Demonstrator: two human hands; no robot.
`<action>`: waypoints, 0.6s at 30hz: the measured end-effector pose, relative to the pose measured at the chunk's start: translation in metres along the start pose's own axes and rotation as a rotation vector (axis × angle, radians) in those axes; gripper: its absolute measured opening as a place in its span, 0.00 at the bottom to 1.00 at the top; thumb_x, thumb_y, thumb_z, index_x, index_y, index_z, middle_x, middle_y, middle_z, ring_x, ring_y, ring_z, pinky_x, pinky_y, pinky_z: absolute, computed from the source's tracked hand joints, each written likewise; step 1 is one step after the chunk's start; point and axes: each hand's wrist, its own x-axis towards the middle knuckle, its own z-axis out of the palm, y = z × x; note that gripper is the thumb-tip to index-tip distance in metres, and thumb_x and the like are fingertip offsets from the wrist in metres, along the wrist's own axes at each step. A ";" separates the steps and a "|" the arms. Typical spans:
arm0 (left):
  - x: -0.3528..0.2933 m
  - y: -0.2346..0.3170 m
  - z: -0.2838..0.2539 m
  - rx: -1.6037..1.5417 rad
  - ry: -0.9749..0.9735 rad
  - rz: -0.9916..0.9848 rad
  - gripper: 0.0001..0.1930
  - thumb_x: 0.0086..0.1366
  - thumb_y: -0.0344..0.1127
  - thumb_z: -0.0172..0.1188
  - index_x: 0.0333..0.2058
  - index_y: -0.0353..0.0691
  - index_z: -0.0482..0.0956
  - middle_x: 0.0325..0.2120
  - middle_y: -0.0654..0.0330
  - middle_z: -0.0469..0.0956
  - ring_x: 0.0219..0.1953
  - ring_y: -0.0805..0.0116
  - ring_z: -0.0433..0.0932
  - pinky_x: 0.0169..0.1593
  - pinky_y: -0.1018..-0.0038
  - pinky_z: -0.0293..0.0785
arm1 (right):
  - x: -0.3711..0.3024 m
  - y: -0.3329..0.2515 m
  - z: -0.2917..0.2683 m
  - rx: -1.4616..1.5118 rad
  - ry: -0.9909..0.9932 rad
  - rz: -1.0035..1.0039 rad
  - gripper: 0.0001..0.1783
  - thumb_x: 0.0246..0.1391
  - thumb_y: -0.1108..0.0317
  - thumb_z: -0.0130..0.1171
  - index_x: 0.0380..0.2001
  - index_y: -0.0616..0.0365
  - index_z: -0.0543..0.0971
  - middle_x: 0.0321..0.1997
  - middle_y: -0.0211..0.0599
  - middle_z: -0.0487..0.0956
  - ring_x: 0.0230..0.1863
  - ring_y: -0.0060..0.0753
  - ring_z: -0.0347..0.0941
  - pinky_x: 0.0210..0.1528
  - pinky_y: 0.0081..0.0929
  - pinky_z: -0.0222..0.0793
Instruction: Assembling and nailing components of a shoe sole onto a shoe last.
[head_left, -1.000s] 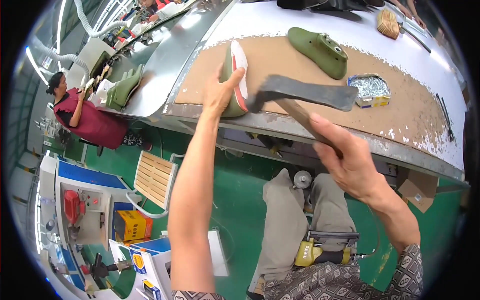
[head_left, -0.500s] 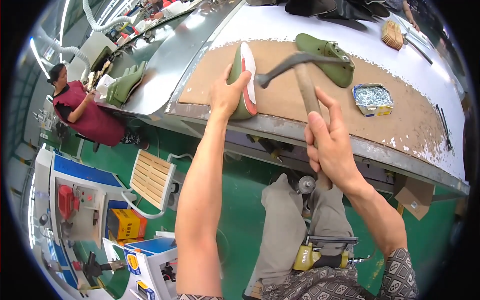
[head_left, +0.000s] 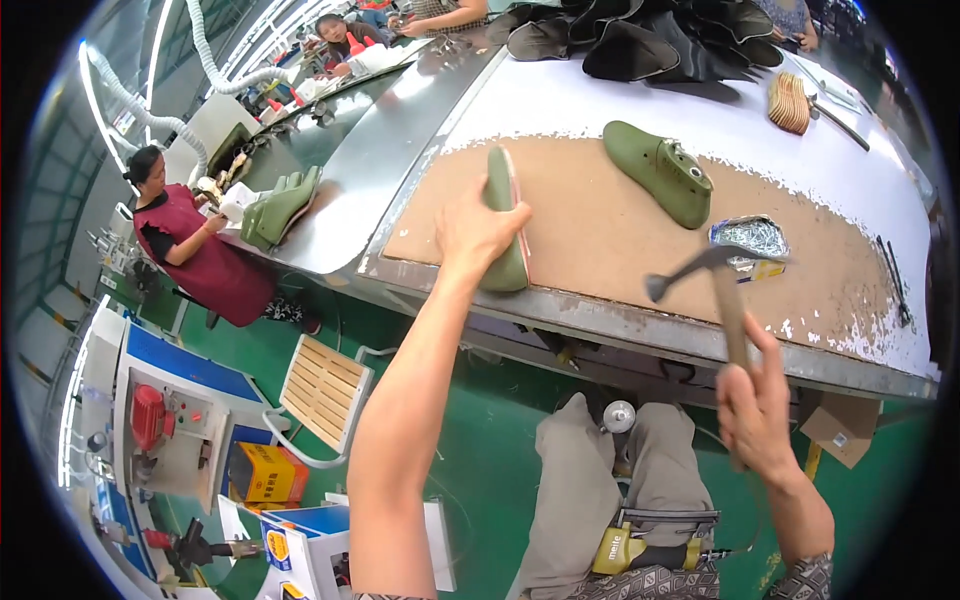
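My left hand (head_left: 472, 228) is closed round a green shoe last (head_left: 512, 268), which stands on its edge near the table's front. A thin strip of the pale, red-edged sole piece on it shows along its right side. My right hand (head_left: 757, 415) grips the wooden handle of a hammer (head_left: 732, 318), slightly smeared by motion. The hammer's dark head is well to the right of the held last and overlaps the nail box in view. A second green last (head_left: 655, 172) lies farther back on the brown board. The small box (head_left: 770, 270) contains many small nails (head_left: 752, 235).
Black shoe uppers (head_left: 640, 50) are piled at the back. A wooden brush (head_left: 788, 103) and a dark tool (head_left: 893, 280) lie on the right. A yellow-green pneumatic tool (head_left: 640, 548) rests on my lap. At left are a seated person (head_left: 190, 240), green lasts (head_left: 278, 212) and a slatted chair (head_left: 318, 393).
My right hand has swung the hammer right and down, away from the held last. That last has turned, showing less of its sole. The whole view has shifted, revealing more of the back.
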 end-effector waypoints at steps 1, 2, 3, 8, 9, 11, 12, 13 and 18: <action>0.002 0.002 -0.001 0.008 0.003 -0.019 0.38 0.48 0.54 0.64 0.56 0.41 0.72 0.49 0.42 0.76 0.53 0.52 0.75 0.55 0.61 0.70 | -0.011 -0.008 -0.004 0.009 0.059 0.017 0.30 0.61 0.77 0.41 0.67 0.57 0.54 0.22 0.22 0.64 0.18 0.11 0.55 0.17 0.13 0.50; 0.005 0.016 0.007 0.349 0.071 0.144 0.36 0.49 0.54 0.66 0.56 0.43 0.72 0.44 0.42 0.78 0.50 0.52 0.77 0.52 0.59 0.72 | -0.023 0.001 -0.020 -0.102 0.121 -0.041 0.30 0.61 0.78 0.42 0.66 0.57 0.55 0.25 0.23 0.65 0.22 0.11 0.56 0.21 0.13 0.51; 0.006 0.033 0.013 0.682 0.146 0.315 0.35 0.50 0.54 0.67 0.56 0.45 0.72 0.40 0.41 0.79 0.46 0.51 0.79 0.48 0.57 0.74 | -0.035 0.000 -0.035 -0.185 0.223 -0.065 0.30 0.60 0.79 0.43 0.66 0.58 0.56 0.28 0.23 0.65 0.24 0.11 0.54 0.25 0.13 0.51; -0.030 0.042 0.022 0.448 0.099 0.288 0.31 0.53 0.53 0.64 0.51 0.40 0.72 0.31 0.45 0.81 0.38 0.44 0.79 0.43 0.54 0.74 | -0.061 0.023 -0.130 -0.623 0.386 -0.103 0.25 0.62 0.78 0.46 0.63 0.66 0.61 0.60 0.49 0.69 0.61 0.37 0.66 0.62 0.29 0.59; -0.039 0.032 0.016 0.382 0.012 0.169 0.29 0.55 0.52 0.63 0.50 0.40 0.73 0.29 0.43 0.80 0.35 0.41 0.80 0.42 0.53 0.75 | -0.068 0.027 -0.147 -0.750 0.436 -0.059 0.24 0.62 0.79 0.46 0.62 0.66 0.63 0.60 0.49 0.69 0.60 0.37 0.67 0.62 0.30 0.59; -0.049 0.010 0.009 0.321 0.072 0.151 0.25 0.57 0.51 0.61 0.47 0.40 0.73 0.27 0.42 0.80 0.32 0.39 0.79 0.39 0.51 0.74 | -0.067 0.025 -0.159 -0.854 0.466 -0.106 0.23 0.63 0.78 0.44 0.61 0.66 0.63 0.61 0.45 0.70 0.60 0.35 0.67 0.62 0.30 0.61; -0.053 0.009 0.006 0.323 0.071 0.156 0.25 0.57 0.51 0.61 0.47 0.40 0.73 0.27 0.42 0.80 0.32 0.39 0.79 0.39 0.51 0.74 | -0.070 0.025 -0.168 -0.852 0.477 -0.085 0.23 0.63 0.78 0.44 0.62 0.65 0.63 0.61 0.45 0.69 0.61 0.35 0.67 0.61 0.29 0.61; -0.057 0.010 0.003 0.269 0.078 0.149 0.24 0.57 0.50 0.61 0.45 0.38 0.72 0.25 0.40 0.79 0.31 0.37 0.78 0.38 0.49 0.73 | -0.073 0.027 -0.179 -0.849 0.486 -0.066 0.23 0.64 0.79 0.43 0.63 0.64 0.62 0.62 0.44 0.69 0.61 0.35 0.67 0.61 0.28 0.61; -0.055 0.003 0.019 0.216 0.250 0.210 0.20 0.60 0.48 0.59 0.42 0.39 0.73 0.24 0.38 0.78 0.31 0.35 0.78 0.37 0.47 0.72 | -0.090 0.037 -0.212 -0.790 0.532 0.019 0.25 0.64 0.79 0.42 0.64 0.61 0.62 0.63 0.45 0.68 0.62 0.35 0.66 0.62 0.27 0.59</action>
